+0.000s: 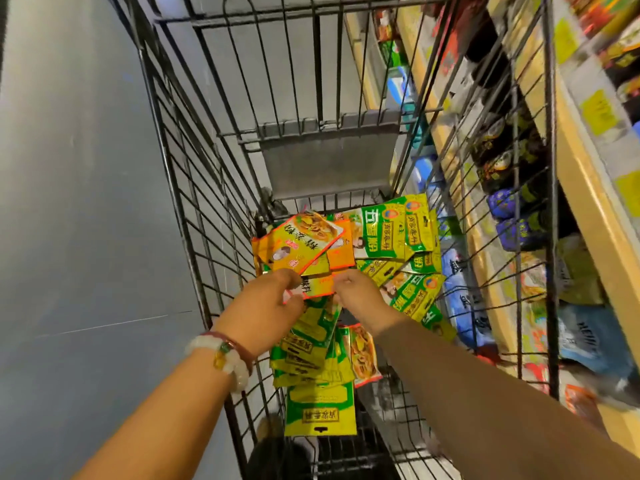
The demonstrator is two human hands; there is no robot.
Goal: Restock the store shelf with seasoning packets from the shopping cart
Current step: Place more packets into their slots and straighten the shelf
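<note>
Both my hands reach down into a black wire shopping cart. My left hand pinches a small stack of orange-and-yellow seasoning packets at their near edge. My right hand pinches the same stack from the right side, fingers curled over the corner. Several green-and-yellow seasoning packets lie loose on the cart floor to the right. More of the green-and-yellow kind lie beneath my wrists. The store shelf stands just right of the cart.
The shelf tiers hold blue, black and red packaged goods behind tan edges with yellow price tags. A grey child-seat flap stands at the cart's far end. Grey floor lies to the left.
</note>
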